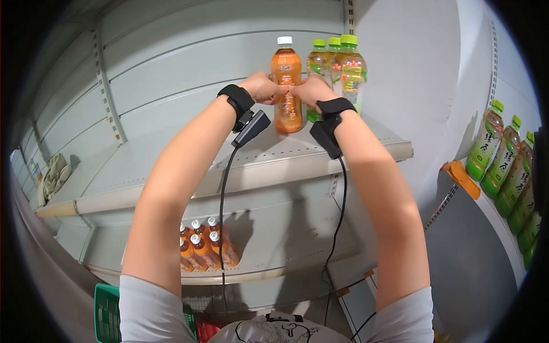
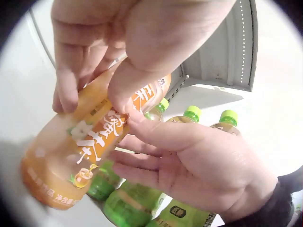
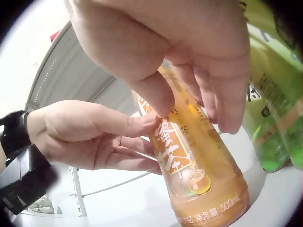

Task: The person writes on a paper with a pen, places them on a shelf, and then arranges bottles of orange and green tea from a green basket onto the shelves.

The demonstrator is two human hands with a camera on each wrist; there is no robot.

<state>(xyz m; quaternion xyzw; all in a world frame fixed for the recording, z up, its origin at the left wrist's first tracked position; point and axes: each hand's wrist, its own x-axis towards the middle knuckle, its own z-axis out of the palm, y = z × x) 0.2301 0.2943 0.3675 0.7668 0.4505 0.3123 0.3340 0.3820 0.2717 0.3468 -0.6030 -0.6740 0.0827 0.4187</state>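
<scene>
Upper shelf (image 1: 137,177): pale, spans the head view, with a crumpled grey-green cloth (image 1: 55,177) near its left end
Lower shelf (image 1: 286,246): below it, with smaller-looking orange bottles (image 1: 200,251) under white caps, grouped near its front edge
Side shelf (image 1: 494,214): at the far right, with a row of labelled green bottles (image 1: 485,146) along its edge
Green basket (image 1: 104,317): below the lower shelf, partly hidden by the left sleeve (image 1: 151,308)
Green-capped bottles (image 1: 351,74): upright in a cluster near the right end of the upper shelf, three caps showing
Large orange bottle (image 1: 286,117): upright near the right end of the upper shelf, back from its front edge, just left of the green-capped bottles; cannot tell whether its base touches the shelf
Left hand (image 1: 260,87): grips the large orange bottle from the left, fingers curved round its side, spread only as wide as the bottle between them and the thumb
Right hand (image 1: 313,90): grips it from the right in the same way, fingers passing behind
Thumbs (image 2: 128,90): both pressed on the front label (image 2: 97,142), tips close together
White cap (image 1: 284,40): on the bottle, above both hands and clear of them
</scene>
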